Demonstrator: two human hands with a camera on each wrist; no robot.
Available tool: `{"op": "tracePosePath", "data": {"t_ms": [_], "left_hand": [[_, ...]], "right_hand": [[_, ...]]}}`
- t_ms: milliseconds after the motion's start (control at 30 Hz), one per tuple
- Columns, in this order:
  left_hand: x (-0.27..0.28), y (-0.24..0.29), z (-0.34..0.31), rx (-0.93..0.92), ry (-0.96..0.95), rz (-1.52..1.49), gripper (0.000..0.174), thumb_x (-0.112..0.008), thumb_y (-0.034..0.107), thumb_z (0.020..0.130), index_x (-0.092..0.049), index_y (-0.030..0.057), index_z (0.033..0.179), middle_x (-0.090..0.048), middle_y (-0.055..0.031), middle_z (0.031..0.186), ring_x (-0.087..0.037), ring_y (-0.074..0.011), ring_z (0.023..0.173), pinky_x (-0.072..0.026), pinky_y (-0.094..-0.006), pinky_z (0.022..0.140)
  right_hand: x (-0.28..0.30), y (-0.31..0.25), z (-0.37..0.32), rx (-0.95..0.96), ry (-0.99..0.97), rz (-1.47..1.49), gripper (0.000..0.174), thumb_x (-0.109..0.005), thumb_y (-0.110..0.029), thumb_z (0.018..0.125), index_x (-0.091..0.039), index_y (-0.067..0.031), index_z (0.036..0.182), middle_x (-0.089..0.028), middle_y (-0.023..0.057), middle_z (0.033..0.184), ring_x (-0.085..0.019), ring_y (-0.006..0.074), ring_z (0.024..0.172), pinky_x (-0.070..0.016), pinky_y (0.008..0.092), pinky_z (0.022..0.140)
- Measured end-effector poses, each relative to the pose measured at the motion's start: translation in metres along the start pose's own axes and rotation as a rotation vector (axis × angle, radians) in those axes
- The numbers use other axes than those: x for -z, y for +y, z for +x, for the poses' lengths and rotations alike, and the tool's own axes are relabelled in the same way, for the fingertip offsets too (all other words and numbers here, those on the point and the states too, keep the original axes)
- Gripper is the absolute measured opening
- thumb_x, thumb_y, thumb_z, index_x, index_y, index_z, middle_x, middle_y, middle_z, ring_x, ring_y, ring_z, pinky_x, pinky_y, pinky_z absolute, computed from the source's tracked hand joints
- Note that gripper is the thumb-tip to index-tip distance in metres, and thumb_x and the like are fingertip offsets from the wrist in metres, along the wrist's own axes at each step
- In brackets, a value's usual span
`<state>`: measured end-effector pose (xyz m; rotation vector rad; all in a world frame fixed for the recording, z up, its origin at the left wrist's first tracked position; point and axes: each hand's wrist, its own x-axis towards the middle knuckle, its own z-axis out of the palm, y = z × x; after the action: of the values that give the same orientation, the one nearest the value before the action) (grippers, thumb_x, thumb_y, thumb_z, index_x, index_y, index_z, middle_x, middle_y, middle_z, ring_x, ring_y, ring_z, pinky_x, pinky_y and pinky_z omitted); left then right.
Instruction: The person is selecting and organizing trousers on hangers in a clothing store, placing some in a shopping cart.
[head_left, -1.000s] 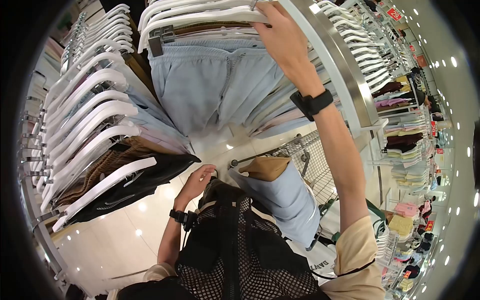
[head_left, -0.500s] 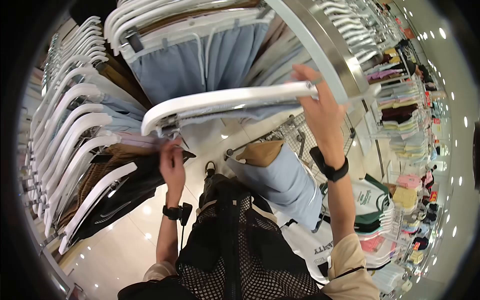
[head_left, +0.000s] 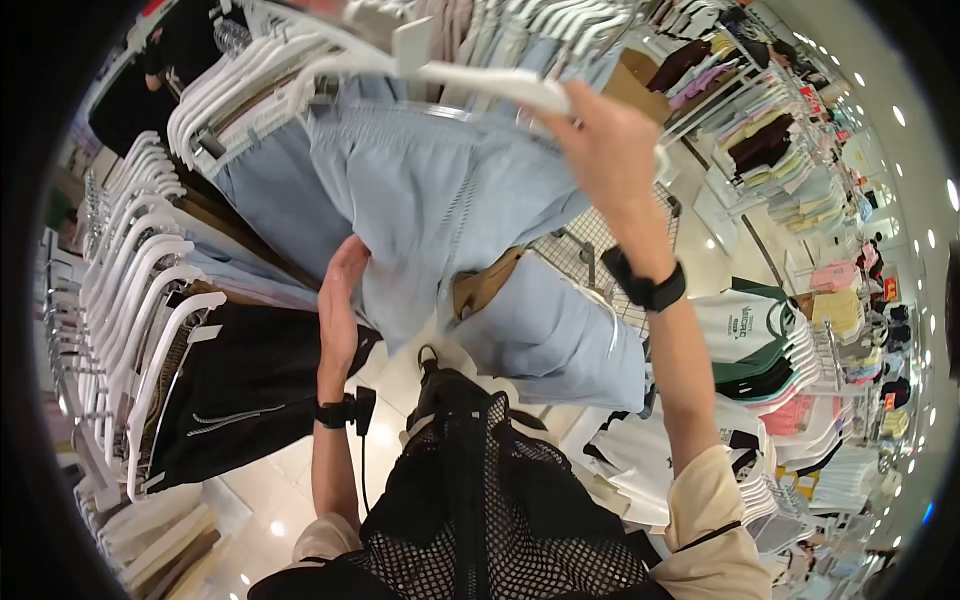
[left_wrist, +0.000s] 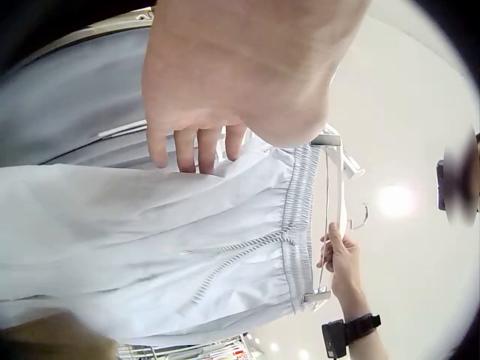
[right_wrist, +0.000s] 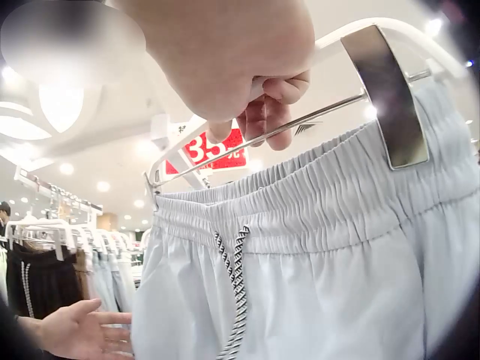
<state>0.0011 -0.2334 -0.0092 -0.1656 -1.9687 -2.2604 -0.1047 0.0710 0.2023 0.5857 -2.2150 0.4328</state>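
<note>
Light blue drawstring pants [head_left: 420, 170] hang by clips from a white hanger [head_left: 490, 78] in front of the body. My right hand [head_left: 618, 150] grips the hanger near its middle, its fingers curled round the bar in the right wrist view. A striped cord [right_wrist: 238, 277] dangles from the gathered waistband [right_wrist: 322, 191]. My left hand [head_left: 342, 300] is upright at the side of the pants, fingertips at the cloth. In the left wrist view its fingers [left_wrist: 206, 150] extend over the fabric, not curled round it.
At left, a rail of white hangers [head_left: 150, 260] carries more pants, with black pants [head_left: 240, 390] nearest. A wire cart [head_left: 590, 255] stands ahead, a light blue garment [head_left: 560, 335] draped over it. White-and-green shirts [head_left: 735, 330] hang at right. A red price sign [right_wrist: 217, 146] is beyond.
My right hand has lifted the hanger off the rail and brought it out, turning the pants' front toward me. My left hand has risen from low near the body to the pants' side.
</note>
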Motion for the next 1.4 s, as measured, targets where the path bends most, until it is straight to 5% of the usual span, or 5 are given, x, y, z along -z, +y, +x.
{"op": "tracePosePath", "data": {"t_ms": [200, 700, 1033, 1100, 1400], "left_hand": [[0.001, -0.015, -0.041, 0.070, 0.171, -0.191, 0.066, -0.027, 0.048, 0.117, -0.034, 0.0023, 0.164, -0.038, -0.0175, 0.167, -0.033, -0.0302, 0.156, -0.0257, -0.0458, 0.128], [-0.140, -0.099, -0.220, 0.870, -1.164, -0.069, 0.077, -0.038, 0.060, 0.110, -0.041, 0.0012, 0.160, -0.050, -0.0134, 0.160, -0.042, -0.0265, 0.151, -0.0261, -0.0438, 0.127], [-0.126, -0.132, -0.225, 1.316, -1.240, -0.387, 0.081, -0.047, 0.062, 0.107, -0.046, -0.0016, 0.157, -0.055, -0.0155, 0.155, -0.048, -0.0284, 0.146, -0.0343, -0.0459, 0.125], [-0.117, -0.115, -0.218, 0.661, -1.350, 0.250, 0.081, -0.042, 0.062, 0.109, -0.041, -0.0016, 0.160, -0.052, -0.0148, 0.159, -0.046, -0.0285, 0.148, -0.0331, -0.0459, 0.125], [-0.125, -0.111, -0.152, 0.794, -0.744, -0.113, 0.033, -0.053, 0.039, 0.112, -0.064, 0.0081, 0.108, -0.063, 0.0023, 0.101, -0.058, -0.0090, 0.097, -0.0465, -0.0291, 0.096]], "right_hand": [[0.074, -0.065, -0.155, -0.081, -0.139, 0.181, 0.021, -0.081, -0.017, 0.081, -0.064, -0.0075, 0.088, -0.064, 0.0105, 0.067, -0.066, 0.0301, 0.060, -0.0500, 0.0416, 0.054], [0.323, -0.023, -0.213, -0.691, -0.022, -0.114, 0.030, -0.080, -0.039, 0.087, -0.080, -0.0095, 0.093, -0.070, 0.0138, 0.073, -0.068, 0.0371, 0.069, -0.0507, 0.0473, 0.063], [0.321, 0.051, -0.252, -0.731, -0.010, -0.176, 0.030, -0.078, -0.034, 0.089, -0.083, -0.0055, 0.096, -0.071, 0.0067, 0.065, -0.068, 0.0194, 0.056, -0.0476, 0.0350, 0.057], [0.306, 0.061, -0.255, -0.748, -0.048, -0.157, 0.031, -0.079, -0.035, 0.088, -0.082, -0.0048, 0.095, -0.071, 0.0071, 0.065, -0.068, 0.0195, 0.058, -0.0487, 0.0363, 0.058], [0.222, 0.130, -0.226, -0.752, -0.110, -0.167, 0.033, -0.079, -0.035, 0.087, -0.080, -0.0025, 0.094, -0.073, 0.0126, 0.072, -0.070, 0.0253, 0.064, -0.0516, 0.0396, 0.063]]}}
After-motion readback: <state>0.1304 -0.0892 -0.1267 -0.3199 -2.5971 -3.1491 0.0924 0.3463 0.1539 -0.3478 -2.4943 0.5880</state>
